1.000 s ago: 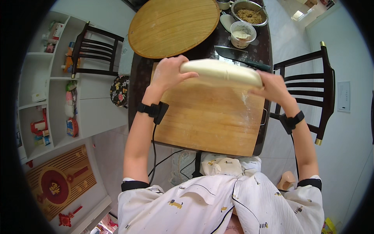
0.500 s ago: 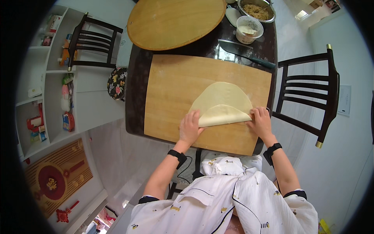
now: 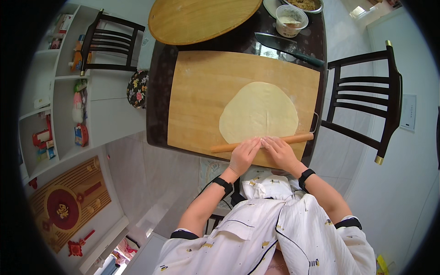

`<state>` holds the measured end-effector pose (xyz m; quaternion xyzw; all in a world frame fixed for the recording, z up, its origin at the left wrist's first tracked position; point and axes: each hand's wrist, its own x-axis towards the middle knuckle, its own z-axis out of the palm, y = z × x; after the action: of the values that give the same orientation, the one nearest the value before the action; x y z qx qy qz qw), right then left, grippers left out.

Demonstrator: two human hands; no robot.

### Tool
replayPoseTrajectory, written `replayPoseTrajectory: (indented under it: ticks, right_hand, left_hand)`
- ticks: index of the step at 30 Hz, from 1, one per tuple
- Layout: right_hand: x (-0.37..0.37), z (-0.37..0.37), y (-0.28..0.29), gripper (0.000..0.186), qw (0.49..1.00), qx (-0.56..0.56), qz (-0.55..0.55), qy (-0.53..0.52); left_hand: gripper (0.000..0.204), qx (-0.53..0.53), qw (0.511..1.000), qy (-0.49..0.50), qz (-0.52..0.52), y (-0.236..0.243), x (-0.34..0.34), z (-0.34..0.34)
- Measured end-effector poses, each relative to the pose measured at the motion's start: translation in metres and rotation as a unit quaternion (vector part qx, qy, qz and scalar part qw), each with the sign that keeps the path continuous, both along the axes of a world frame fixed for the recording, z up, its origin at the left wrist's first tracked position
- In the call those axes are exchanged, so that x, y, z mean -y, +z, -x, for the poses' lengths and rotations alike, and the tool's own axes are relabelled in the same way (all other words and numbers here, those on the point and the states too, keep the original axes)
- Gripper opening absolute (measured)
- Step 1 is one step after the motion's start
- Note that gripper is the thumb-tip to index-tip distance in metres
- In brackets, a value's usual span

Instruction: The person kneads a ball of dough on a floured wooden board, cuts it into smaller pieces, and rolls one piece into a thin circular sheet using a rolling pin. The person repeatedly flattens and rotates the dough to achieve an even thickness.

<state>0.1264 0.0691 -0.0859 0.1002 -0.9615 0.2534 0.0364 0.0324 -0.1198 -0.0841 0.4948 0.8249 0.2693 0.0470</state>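
A thin, pale round sheet of dough (image 3: pixel 259 112) lies spread on the wooden board (image 3: pixel 197 98), with faint creases near its middle. Along its near edge rests a long wooden rolling pin (image 3: pixel 300 137), slightly slanted, its right end farther away. My left hand (image 3: pixel 246 152) and my right hand (image 3: pixel 278 152) meet over the pin's middle, fingertips side by side at the dough's near edge. Both hands curl over the pin, which they partly hide. Whether the fingertips also pinch the dough, I cannot tell.
Beyond the board, a knife (image 3: pixel 279 46) with a dark handle lies on the dark table (image 3: pixel 158 110). A plastic tub (image 3: pixel 289 23), a metal bowl of filling (image 3: pixel 308 4) and a large round wooden board (image 3: pixel 201 20) are farther back. Chairs (image 3: pixel 364 98) flank the table.
The near flap of dough, folded over before, now lies flat. The rolling pin has come into sight. My hands have moved from the dough's two sides to meet at the middle.
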Motion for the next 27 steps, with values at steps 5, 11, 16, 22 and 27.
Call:
replayPoseTrajectory:
  ticks: [5,11,16,22,27]
  right_hand:
    - [0.003,-0.003,0.006,0.044,0.998,-0.022,0.065,0.015]
    - [0.001,-0.01,0.005,0.044,0.997,0.031,0.067,0.015]
    - [-0.025,0.053,0.002,0.052,0.993,-0.018,-0.101,-0.065]
    - [-0.054,0.136,0.003,0.055,0.959,-0.071,-0.083,-0.262]
    - [-0.003,0.09,-0.01,0.056,0.977,0.011,-0.009,-0.215]
  left_hand:
    - [0.035,0.037,0.998,0.024,-0.047,-0.001,0.005,-0.015]
    - [0.031,0.033,0.997,0.023,-0.069,-0.009,0.007,-0.019]
    - [0.033,-0.033,0.999,0.025,-0.02,-0.007,-0.006,0.05]
    - [0.043,-0.078,0.977,0.188,-0.062,0.015,-0.06,0.124]
    - [0.051,0.04,0.985,0.165,-0.041,-0.011,-0.068,0.04]
